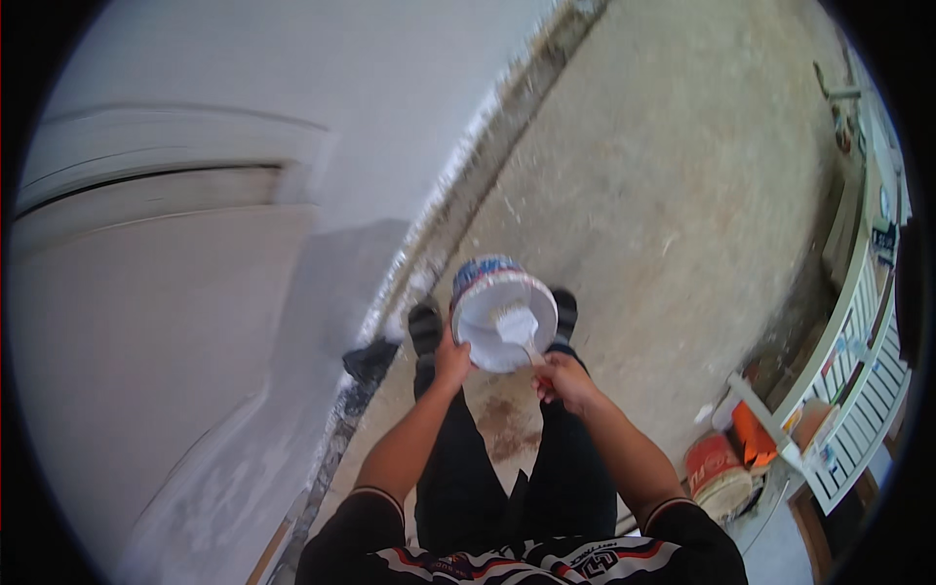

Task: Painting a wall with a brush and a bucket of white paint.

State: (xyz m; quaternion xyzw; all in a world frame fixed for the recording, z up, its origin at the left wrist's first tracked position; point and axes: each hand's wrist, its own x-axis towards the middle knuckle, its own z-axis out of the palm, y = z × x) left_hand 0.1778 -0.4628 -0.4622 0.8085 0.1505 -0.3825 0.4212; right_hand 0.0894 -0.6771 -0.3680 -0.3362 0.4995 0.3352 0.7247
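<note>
A paint bucket [480, 351] with white paint inside and a blue-and-red printed outside is tilted toward me at the middle of the head view. My left hand [452, 359] grips its left rim, thumb over the edge. In my right hand [565, 380] is the handle of a paintbrush [517, 324], fingers closed round it at the bucket's near right rim. The brush's wide head is coated white and lies inside the bucket; whether it touches the paint I cannot tell.
To the left stands a white wall [195, 292] with a recessed ledge, and a rough paint-splashed strip [468, 185] runs along its foot. Dark crumpled material [370, 361] lies by it. Concrete floor [663, 175] stretches right, toward a red bucket [712, 463] and white railing [848, 390].
</note>
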